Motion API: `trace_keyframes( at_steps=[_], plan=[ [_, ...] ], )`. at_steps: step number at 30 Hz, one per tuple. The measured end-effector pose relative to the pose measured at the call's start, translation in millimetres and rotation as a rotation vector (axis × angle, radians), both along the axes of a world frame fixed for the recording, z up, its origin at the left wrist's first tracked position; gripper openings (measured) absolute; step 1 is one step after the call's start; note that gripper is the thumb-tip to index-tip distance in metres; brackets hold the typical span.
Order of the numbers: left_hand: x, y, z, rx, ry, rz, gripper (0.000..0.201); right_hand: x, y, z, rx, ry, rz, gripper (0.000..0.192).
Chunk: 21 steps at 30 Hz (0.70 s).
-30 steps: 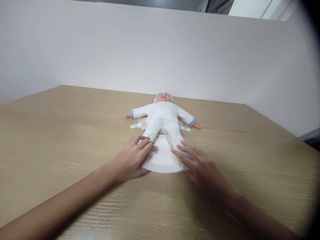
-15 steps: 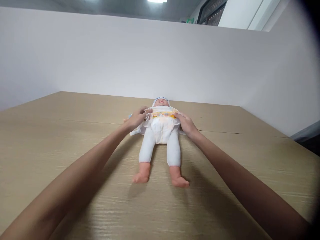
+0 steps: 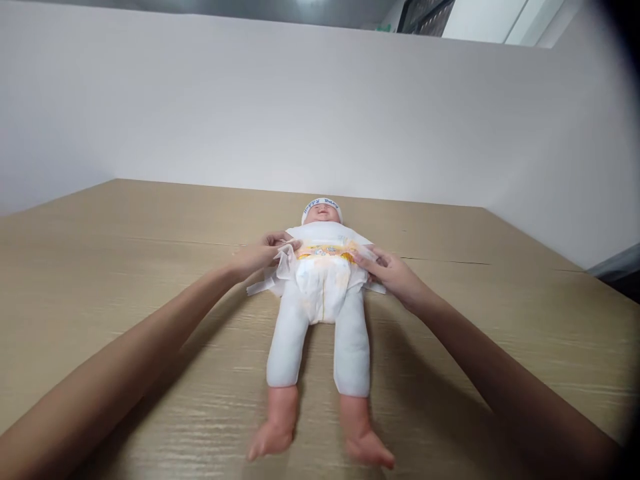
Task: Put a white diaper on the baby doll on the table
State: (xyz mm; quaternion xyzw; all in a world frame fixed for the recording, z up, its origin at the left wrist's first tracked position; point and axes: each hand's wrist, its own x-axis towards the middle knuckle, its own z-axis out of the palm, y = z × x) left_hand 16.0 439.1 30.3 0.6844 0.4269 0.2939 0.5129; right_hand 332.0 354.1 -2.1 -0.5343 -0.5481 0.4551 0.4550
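Note:
A baby doll (image 3: pixel 320 360) lies on its back, feet toward me, with white cloth legs and a white cap lettered in blue. A white diaper (image 3: pixel 323 287) with a yellow-orange patterned waistband covers its hips and belly. Its side flaps and tabs stick out loose on both sides. My left hand (image 3: pixel 263 253) is closed on the diaper's ruffled edge at the left of the waistband. At the right end of the waistband, my right hand (image 3: pixel 395 273) pinches the diaper's other edge. The doll's arms are mostly hidden behind my hands and the diaper.
The doll rests on a wide wood-grain table (image 3: pixel 125 320) with a seam running across it. A pale partition wall (image 3: pixel 300 107) rises behind the table's far edge and along the right side. A dark object (image 3: pixel 617 270) shows past the table's right edge.
The doll appears larger and nearer, its feet lower in view and its cap more visible. My hands have spread slightly apart, staying at the diaper's sides.

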Motion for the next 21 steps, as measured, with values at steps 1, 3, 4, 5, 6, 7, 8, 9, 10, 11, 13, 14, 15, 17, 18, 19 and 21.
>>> trace_keyframes(
  at_steps=[1, 3, 4, 5, 6, 7, 8, 9, 10, 11, 13, 14, 15, 17, 18, 19, 21],
  plan=[
    [-3.4, 0.2, 6.6, 0.040, 0.053, 0.054, 0.055, 5.6, -2.7, -1.8, 0.030, -0.036, -0.058, 0.082],
    [-6.1, -0.5, 21.2, 0.146, 0.132, 0.199, 0.053, 16.6, -8.7, -10.9, 0.086, -0.060, -0.200, 0.086],
    [-4.8, -2.6, 28.7, 0.202, 0.165, 0.262, 0.051, 21.5, -12.7, -17.8, 0.122, -0.091, -0.276, 0.086],
    [-1.3, -6.6, 36.2, 0.264, 0.191, 0.307, 0.049, 25.8, -17.4, -25.7, 0.149, -0.158, -0.343, 0.083],
    [4.4, -12.3, 43.1, 0.331, 0.212, 0.330, 0.046, 29.4, -22.7, -34.0, 0.167, -0.250, -0.385, 0.078],
    [12.4, -19.6, 49.1, 0.399, 0.232, 0.323, 0.044, 32.2, -28.0, -42.0, 0.179, -0.359, -0.397, 0.073],
    [22.5, -27.9, 53.7, 0.464, 0.246, 0.283, 0.042, 34.2, -32.8, -49.0, 0.200, -0.479, -0.387, 0.067],
    [34.3, -36.5, 56.5, 0.528, 0.261, 0.215, 0.040, 35.5, -36.9, -54.6, 0.221, -0.581, -0.374, 0.062],
    [47.1, -44.8, 57.4, 0.589, 0.280, 0.135, 0.038, 36.2, -39.8, -58.5, 0.235, -0.663, -0.362, 0.058],
    [60.2, -52.1, 56.3, 0.648, 0.305, 0.053, 0.037, 36.5, -41.5, -60.7, 0.238, -0.720, -0.354, 0.054],
    [83.9, -62.7, 49.2, 0.737, 0.394, -0.057, 0.041, 36.8, -41.8, -61.0, 0.201, -0.760, -0.344, 0.051],
    [93.3, -65.9, 44.2, 0.761, 0.462, -0.087, 0.044, 37.2, -40.8, -59.9, 0.167, -0.761, -0.338, 0.050],
    [100.5, -67.9, 38.9, 0.780, 0.533, -0.104, 0.048, 37.7, -39.4, -58.3, 0.131, -0.757, -0.332, 0.051],
    [108.4, -69.3, 29.4, 0.805, 0.650, -0.115, 0.052, 39.4, -36.5, -55.2, 0.072, -0.736, -0.335, 0.052],
    [109.7, -69.4, 25.9, 0.817, 0.681, -0.117, 0.053, 40.3, -35.4, -53.9, 0.051, -0.718, -0.343, 0.052],
    [109.9, -69.3, 23.3, 0.824, 0.699, -0.117, 0.054, 41.2, -34.5, -52.9, 0.033, -0.685, -0.345, 0.052],
    [108.5, -69.1, 20.6, 0.819, 0.711, -0.100, 0.056, 42.8, -33.8, -51.5, 0.001, -0.590, -0.324, 0.054]
  ],
)
